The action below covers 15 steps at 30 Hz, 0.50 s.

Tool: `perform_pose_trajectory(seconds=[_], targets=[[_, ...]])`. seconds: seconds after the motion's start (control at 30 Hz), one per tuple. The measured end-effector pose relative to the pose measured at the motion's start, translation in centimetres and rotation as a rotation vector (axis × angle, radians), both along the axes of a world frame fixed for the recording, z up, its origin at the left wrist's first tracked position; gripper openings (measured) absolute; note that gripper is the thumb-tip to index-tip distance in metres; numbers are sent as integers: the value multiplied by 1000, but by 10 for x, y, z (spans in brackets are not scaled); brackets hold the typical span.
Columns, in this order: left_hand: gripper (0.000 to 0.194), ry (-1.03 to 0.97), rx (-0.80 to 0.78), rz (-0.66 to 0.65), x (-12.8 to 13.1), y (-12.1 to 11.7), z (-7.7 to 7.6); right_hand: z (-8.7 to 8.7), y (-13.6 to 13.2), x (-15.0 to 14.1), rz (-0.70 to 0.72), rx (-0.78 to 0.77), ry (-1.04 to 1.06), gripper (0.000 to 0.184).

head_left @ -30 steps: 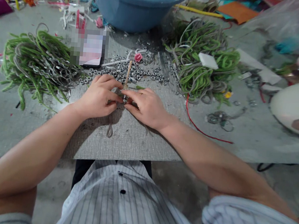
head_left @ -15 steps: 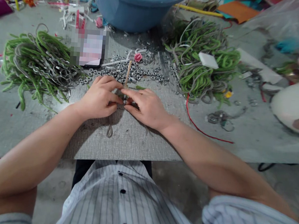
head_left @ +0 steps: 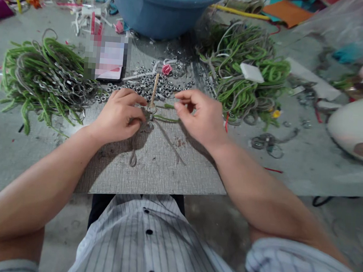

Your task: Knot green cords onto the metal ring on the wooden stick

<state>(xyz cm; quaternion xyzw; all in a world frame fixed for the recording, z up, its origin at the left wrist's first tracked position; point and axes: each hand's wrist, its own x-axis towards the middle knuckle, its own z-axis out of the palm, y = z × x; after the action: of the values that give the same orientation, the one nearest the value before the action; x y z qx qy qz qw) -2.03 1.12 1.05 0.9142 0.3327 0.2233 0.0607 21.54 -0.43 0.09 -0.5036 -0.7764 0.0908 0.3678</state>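
My left hand [head_left: 120, 112] is closed at the middle of the table, its fingertips pinching the near side of a green and grey cord. Small metal nuts sit at the cord's middle, close to an upright thin wooden stick [head_left: 155, 90]. Two green cord ends [head_left: 165, 119] stretch to the right, while a thin grey strand [head_left: 170, 142] trails towards me. My right hand [head_left: 202, 116] hovers over these ends with thumb and index finger slightly apart; I see nothing held between them. What lies under my left fingers is partly hidden.
Loose metal nuts [head_left: 168, 89] are scattered behind my hands. Bundles of green and grey cords lie left [head_left: 44, 79] and right [head_left: 251, 83]. A phone [head_left: 110, 65] and a blue basin [head_left: 165, 17] stand farther back. A white rounded object [head_left: 355, 124] is at far right.
My right hand has let go of the nuts and cord at the middle and moved right, uncovering the green ends and grey strand. My left hand has barely shifted.
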Motion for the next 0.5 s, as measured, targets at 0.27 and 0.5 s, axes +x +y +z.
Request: perform_pose_trajectory(seconds=[0.27,0.5], targets=[[21,-47,31,50,-3,3,-1,-16,18,10,-139,-100,-193,13],[17,-64,34,46,0,0,1,-25,25,7,-21,-56,-204,13]])
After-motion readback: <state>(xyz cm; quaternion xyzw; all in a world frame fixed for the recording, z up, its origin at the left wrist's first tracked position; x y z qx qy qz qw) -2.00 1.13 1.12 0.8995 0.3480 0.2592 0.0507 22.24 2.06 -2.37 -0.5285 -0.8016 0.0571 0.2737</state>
